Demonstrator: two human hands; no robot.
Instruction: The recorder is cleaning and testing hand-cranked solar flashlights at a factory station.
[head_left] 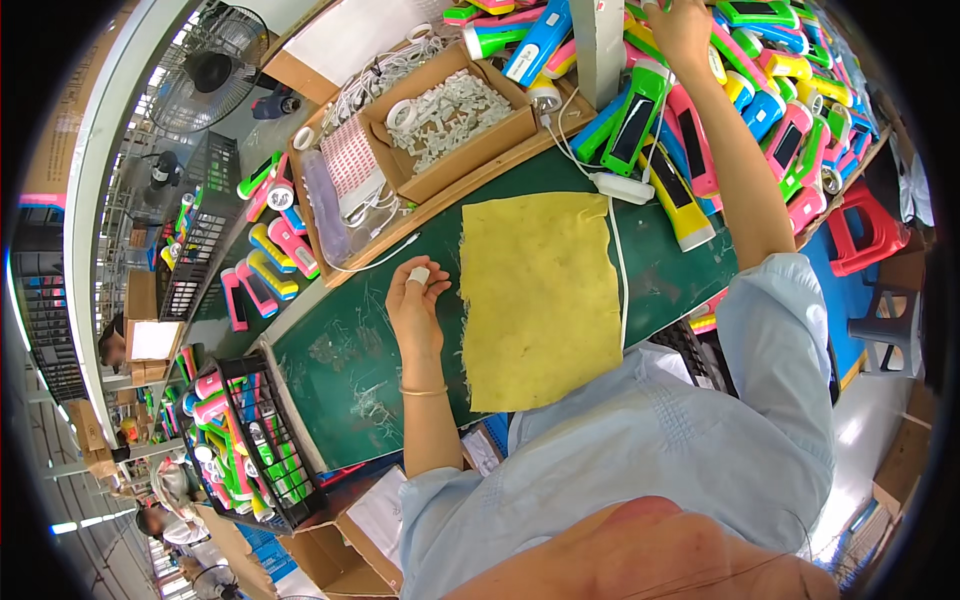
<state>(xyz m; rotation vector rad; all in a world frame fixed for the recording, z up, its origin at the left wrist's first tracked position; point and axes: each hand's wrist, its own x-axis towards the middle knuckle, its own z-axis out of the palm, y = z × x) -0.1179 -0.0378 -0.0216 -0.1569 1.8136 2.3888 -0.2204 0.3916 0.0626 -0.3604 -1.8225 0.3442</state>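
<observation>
My left hand (415, 312) is raised over the green tabletop, just left of a yellow cloth mat (540, 300). Its fingers are curled in, and a small white piece (419, 275) shows at the thumb; whether it is pinched or wrapped on, I cannot tell. My right arm stretches to the far right, where my right hand (686, 38) reaches into a heap of colourful flashlights (790, 140). Its fingertips are bent by the top edge of the view, and what they hold is mostly cut off. A green flashlight (638, 118) and a yellow one (680, 205) lie nearest the mat.
A cardboard box of small white parts (450, 120) stands in a wooden tray (405, 222) at the back. White cables (385, 75) lie beside it. A grey post (597, 50) rises near my right hand. At left is a black basket of flashlights (262, 440); a red stool (862, 235) stands right.
</observation>
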